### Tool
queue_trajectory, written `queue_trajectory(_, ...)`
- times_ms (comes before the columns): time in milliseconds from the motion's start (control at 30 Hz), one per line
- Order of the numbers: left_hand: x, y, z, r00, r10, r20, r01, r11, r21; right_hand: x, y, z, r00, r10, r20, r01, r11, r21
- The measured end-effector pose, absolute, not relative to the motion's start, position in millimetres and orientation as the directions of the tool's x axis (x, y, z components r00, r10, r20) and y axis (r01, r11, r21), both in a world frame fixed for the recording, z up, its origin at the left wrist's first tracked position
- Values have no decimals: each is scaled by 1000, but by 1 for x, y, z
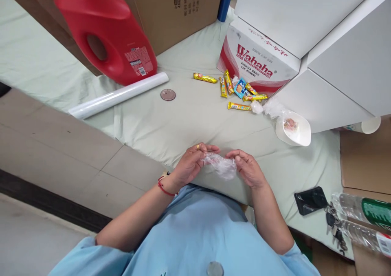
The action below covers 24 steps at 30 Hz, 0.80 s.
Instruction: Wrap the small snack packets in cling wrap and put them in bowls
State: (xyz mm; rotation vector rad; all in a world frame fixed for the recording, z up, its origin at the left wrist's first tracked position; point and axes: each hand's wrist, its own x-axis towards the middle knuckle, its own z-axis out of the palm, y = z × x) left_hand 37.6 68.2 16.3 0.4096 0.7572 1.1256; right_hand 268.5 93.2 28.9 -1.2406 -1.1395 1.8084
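A crumpled piece of clear plastic film [224, 167] is stretched between my two hands, just above the near edge of the cloth-covered surface. My left hand [192, 162] pinches its left end between thumb and fingers; a ring and a red bracelet show on that side. At the other end, my right hand [247, 168] has thumb and fingers closed on the film. Whether anything is wrapped inside the film I cannot tell. Beyond the hands lie several yellow-wrapped snack bars [238, 106] and a blue packet [241, 87].
A white tub [293, 135] with film and something pinkish stands right. A white roll [119, 96] lies by a red detergent bottle [110, 35]. A round brown disc [168, 94], a Wahaha carton [256, 60], a black phone [310, 200], keys [336, 229] and plastic bottles [351, 206] surround the area.
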Motion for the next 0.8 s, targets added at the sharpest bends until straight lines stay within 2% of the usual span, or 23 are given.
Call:
queue_trajectory(67, 34, 70, 15, 159, 915, -370, -653, 379, 655, 268, 94, 27, -279, 888, -365, 2, -379, -925)
queue_trajectory(200, 29, 71, 11, 102, 924, -368, -646, 343, 682, 269, 93, 23, -186, 908, -376, -40, -389, -920)
queue_trajectory(300, 32, 66, 11, 28, 969, -244, -544, 219, 810, 268, 90, 21, -171, 888, -427, -67, -443, -894)
queue_trajectory(400, 36, 60, 15, 36, 998, -42, -355, 52, 933, 266, 86, 21, -289, 853, -435, 0, -454, -891)
queue_trajectory(467, 36, 56, 20, 74, 994, 79, -215, -62, 975, 265, 86, 20, -350, 872, -342, 67, -341, -938)
queue_trajectory(567, 30, 53, 24, 118, 973, 198, -34, -195, 980, 266, 88, 18, -286, 955, -77, 131, -41, -990)
queue_trajectory(633, 26, 52, 23, 143, 973, 180, -6, -181, 983, 269, 89, 16, -226, 973, 48, 177, 89, -980)
queue_trajectory(733, 28, 53, 16, 104, 993, 63, -19, -61, 998, 271, 89, 12, -199, 974, 106, 261, 157, -952)
queue_trajectory(800, 36, 55, 10, 26, 1000, 12, 78, -14, 997, 270, 87, 10, -223, 967, 127, 318, 195, -928)
